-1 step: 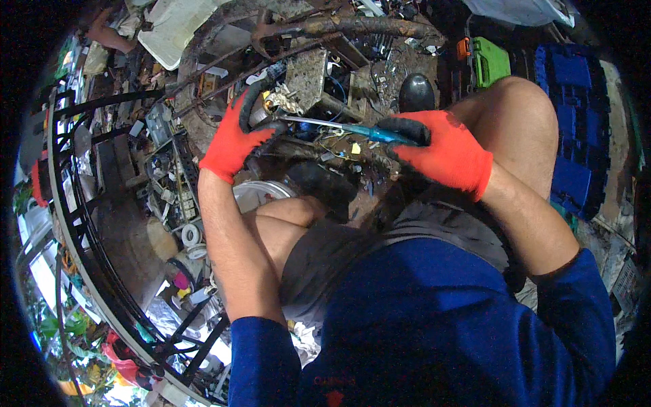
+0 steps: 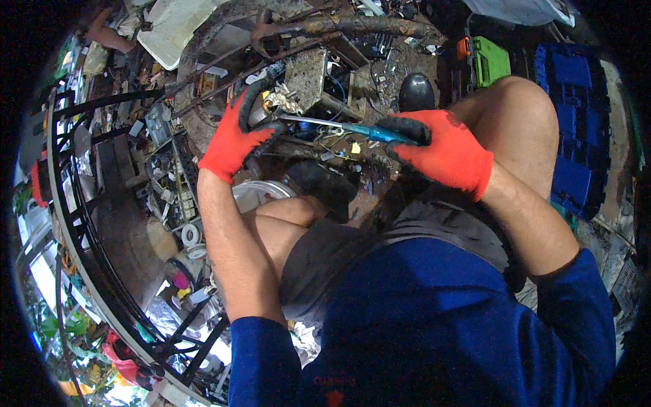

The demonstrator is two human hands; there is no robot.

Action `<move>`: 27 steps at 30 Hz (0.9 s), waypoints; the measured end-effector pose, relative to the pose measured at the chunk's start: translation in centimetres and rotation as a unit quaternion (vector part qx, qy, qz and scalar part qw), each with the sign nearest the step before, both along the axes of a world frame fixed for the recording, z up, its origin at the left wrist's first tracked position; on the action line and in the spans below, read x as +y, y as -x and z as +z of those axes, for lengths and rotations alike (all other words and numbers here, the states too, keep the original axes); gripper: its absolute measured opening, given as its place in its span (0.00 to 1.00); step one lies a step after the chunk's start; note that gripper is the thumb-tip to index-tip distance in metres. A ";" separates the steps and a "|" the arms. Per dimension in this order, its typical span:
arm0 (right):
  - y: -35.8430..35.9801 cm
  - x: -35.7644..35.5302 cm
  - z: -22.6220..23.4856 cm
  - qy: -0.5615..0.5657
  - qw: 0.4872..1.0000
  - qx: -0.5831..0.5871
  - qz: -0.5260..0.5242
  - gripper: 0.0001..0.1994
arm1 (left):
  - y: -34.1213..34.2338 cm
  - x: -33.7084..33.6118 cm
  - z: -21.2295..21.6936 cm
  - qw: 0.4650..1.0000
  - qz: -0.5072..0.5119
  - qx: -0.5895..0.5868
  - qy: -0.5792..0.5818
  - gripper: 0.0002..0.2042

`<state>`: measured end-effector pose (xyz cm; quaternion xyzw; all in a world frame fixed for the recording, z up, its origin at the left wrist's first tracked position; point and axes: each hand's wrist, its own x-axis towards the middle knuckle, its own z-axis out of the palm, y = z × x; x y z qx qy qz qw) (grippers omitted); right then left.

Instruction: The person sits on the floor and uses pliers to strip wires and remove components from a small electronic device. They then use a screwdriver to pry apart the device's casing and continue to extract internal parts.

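Note:
My right hand (image 2: 437, 146), in a red glove with black fingers, is wrapped round the teal handle of a screwdriver (image 2: 380, 133). Its metal shaft points left, and the tip is at or very near a small round metal part (image 2: 258, 114). That part sits between the thumb and curved fingers of my left hand (image 2: 237, 139), gloved the same way. Fingers cover much of the part, so its exact kind does not show. Beyond it is a blocky, dirt-covered stand (image 2: 305, 78) with scraps around it.
A large hammer (image 2: 268, 34) lies across the top. To the right are a green case (image 2: 491, 61) and blue plastic cases (image 2: 573, 129). A black metal frame (image 2: 74, 224) curves along the left, near a bin of small parts (image 2: 169, 176). A white bucket (image 2: 261, 190) stands by my leg.

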<state>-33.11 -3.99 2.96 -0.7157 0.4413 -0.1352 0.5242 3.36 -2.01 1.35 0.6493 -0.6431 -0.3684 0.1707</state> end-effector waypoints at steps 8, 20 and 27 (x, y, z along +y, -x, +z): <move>0.2 -0.5 -0.2 -0.003 1.000 0.003 -0.005 0.20 | 0.2 -0.2 0.8 1.000 -0.009 -0.026 -0.008 0.43; 0.0 -0.6 -0.1 -0.029 1.000 0.000 0.003 0.21 | -0.7 -0.4 0.1 0.996 0.023 0.045 -0.069 0.43; 0.0 -0.6 -0.2 -0.041 0.999 0.001 0.007 0.21 | -1.0 -0.3 -0.2 0.998 0.007 0.010 -0.058 0.43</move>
